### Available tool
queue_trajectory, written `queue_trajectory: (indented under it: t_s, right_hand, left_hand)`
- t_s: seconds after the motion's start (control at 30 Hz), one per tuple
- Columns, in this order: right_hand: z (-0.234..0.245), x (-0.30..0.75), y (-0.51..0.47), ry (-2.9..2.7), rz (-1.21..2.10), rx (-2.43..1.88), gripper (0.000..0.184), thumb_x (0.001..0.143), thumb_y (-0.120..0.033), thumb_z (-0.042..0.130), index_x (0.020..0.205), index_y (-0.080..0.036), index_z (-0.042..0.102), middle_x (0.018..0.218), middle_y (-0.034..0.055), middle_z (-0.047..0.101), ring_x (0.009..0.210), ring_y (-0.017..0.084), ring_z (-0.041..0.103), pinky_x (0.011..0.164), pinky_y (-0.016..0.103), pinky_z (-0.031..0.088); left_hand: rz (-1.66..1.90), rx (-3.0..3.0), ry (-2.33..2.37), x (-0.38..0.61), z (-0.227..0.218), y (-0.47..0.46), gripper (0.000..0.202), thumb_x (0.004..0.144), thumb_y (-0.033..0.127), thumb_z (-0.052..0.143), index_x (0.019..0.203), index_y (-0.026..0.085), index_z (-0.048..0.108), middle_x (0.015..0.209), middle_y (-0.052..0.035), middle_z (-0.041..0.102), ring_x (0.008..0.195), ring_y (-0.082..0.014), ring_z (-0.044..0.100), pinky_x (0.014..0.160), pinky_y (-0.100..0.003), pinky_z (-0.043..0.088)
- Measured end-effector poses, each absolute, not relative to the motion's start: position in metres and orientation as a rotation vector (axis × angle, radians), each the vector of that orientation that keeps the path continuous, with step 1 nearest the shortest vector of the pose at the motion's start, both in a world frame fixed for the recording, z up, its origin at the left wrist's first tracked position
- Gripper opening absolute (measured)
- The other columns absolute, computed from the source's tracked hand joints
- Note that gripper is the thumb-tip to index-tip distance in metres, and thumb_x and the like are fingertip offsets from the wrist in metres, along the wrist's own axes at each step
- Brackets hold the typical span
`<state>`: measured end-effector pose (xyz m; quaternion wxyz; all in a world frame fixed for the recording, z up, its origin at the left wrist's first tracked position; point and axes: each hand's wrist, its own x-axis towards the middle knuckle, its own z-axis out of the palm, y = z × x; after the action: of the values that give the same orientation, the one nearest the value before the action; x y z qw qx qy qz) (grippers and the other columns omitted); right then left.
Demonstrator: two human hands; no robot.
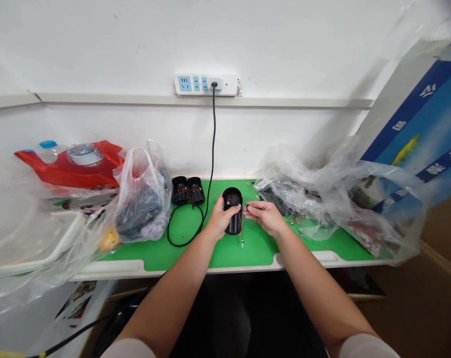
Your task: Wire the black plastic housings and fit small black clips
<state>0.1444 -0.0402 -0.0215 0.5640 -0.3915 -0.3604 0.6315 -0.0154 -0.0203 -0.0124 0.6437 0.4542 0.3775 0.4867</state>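
Black plastic housing (232, 211) at center, smooth, slight gloss. Green mat (248, 251) under it, matt, smooth. Clear plastic bag (143, 194) left of center, thin, shiny, crinkled; same film at right (303, 194). White plastic power strip (205, 84) at top, glossy. Printed cardboard box (415, 119) at upper right, smooth.

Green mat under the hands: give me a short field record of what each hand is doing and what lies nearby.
left hand: grips a black plastic housing with red wire attached
right hand: fingers pinch something thin beside the housing, too small to identify
surface: green mat
behind: two similar black housings
cable: black cable loops on the mat, rising to a wall power strip
beside: clear plastic bag holding dark items
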Motion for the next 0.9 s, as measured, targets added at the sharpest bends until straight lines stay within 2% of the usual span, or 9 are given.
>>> queue_trajectory:
  t_s: [0.13, 0.2, 0.37, 0.53, 0.63, 0.8, 0.9]
  right_hand:
    - [-0.02, 0.142, -0.042, -0.76, 1.525, -0.848, 0.024, 0.058, -0.019, 0.081, 0.078, -0.014, 0.068, 0.067, -0.0002, 0.066, 0.058, 0.007, 0.061, 0.057, 0.016, 0.051]
    - [-0.019, 0.14, -0.042, -0.701, 1.591, -0.817, 0.023, 0.06, -0.019, 0.08, 0.078, -0.014, 0.067, 0.061, -0.0019, 0.062, 0.051, 0.005, 0.056, 0.051, 0.014, 0.048]
    - [-0.021, 0.137, -0.041, -0.702, 1.633, -0.864, 0.02, 0.062, -0.019, 0.079, 0.076, -0.011, 0.066, 0.062, 0.0025, 0.064, 0.053, 0.008, 0.06, 0.054, 0.016, 0.053]
    - [-0.024, 0.137, -0.041, -0.746, 1.624, -0.868, 0.018, 0.064, -0.02, 0.079, 0.074, -0.012, 0.067, 0.061, 0.0022, 0.064, 0.051, 0.007, 0.06, 0.052, 0.015, 0.053]
    - [-0.022, 0.137, -0.042, -0.756, 1.632, -0.88, 0.017, 0.063, -0.02, 0.079, 0.072, -0.012, 0.067, 0.06, 0.0026, 0.065, 0.05, 0.007, 0.059, 0.052, 0.014, 0.053]
    - [-0.022, 0.134, -0.042, -0.768, 1.574, -0.955, 0.02, 0.059, -0.021, 0.081, 0.071, -0.01, 0.068, 0.059, 0.0032, 0.064, 0.048, 0.007, 0.057, 0.051, 0.016, 0.051]
    - [-0.025, 0.131, -0.043, -0.795, 1.539, -0.993, 0.026, 0.057, -0.025, 0.081, 0.076, -0.011, 0.069, 0.061, 0.0025, 0.064, 0.05, 0.007, 0.056, 0.052, 0.019, 0.05]
  left_hand:
    - [1.178, 1.106, 0.847, -0.015, -0.011, -0.021, 0.07, 0.063, 0.022, 0.07, 0.125, 0.035, 0.041, 0.102, 0.003, 0.058, 0.078, -0.0071, 0.054, 0.075, -0.021, 0.047]
    - [1.182, 1.127, 0.835, -0.014, -0.012, -0.021, 0.068, 0.063, 0.02, 0.069, 0.124, 0.034, 0.042, 0.104, 0.0031, 0.058, 0.082, -0.007, 0.054, 0.078, -0.02, 0.046]
    - [1.16, 1.103, 0.826, -0.012, -0.013, -0.021, 0.063, 0.063, 0.021, 0.068, 0.121, 0.031, 0.044, 0.099, 0.0029, 0.057, 0.083, -0.0077, 0.053, 0.077, -0.02, 0.046]
    - [1.152, 1.095, 0.81, -0.012, -0.013, -0.023, 0.062, 0.062, 0.022, 0.069, 0.119, 0.031, 0.045, 0.097, 0.0036, 0.056, 0.081, -0.0082, 0.052, 0.075, -0.021, 0.046]
    - [1.16, 1.104, 0.823, -0.013, -0.013, -0.023, 0.063, 0.062, 0.021, 0.069, 0.119, 0.031, 0.045, 0.1, 0.003, 0.057, 0.084, -0.0088, 0.053, 0.08, -0.022, 0.045]
    - [1.202, 1.222, 0.861, -0.013, -0.013, -0.023, 0.061, 0.063, 0.019, 0.068, 0.119, 0.029, 0.047, 0.105, 0.0018, 0.057, 0.092, -0.0098, 0.052, 0.088, -0.022, 0.042]
    - [1.221, 1.271, 0.87, -0.014, -0.013, -0.023, 0.059, 0.063, 0.019, 0.067, 0.118, 0.028, 0.047, 0.104, 0.0016, 0.056, 0.089, -0.0096, 0.052, 0.085, -0.021, 0.043]
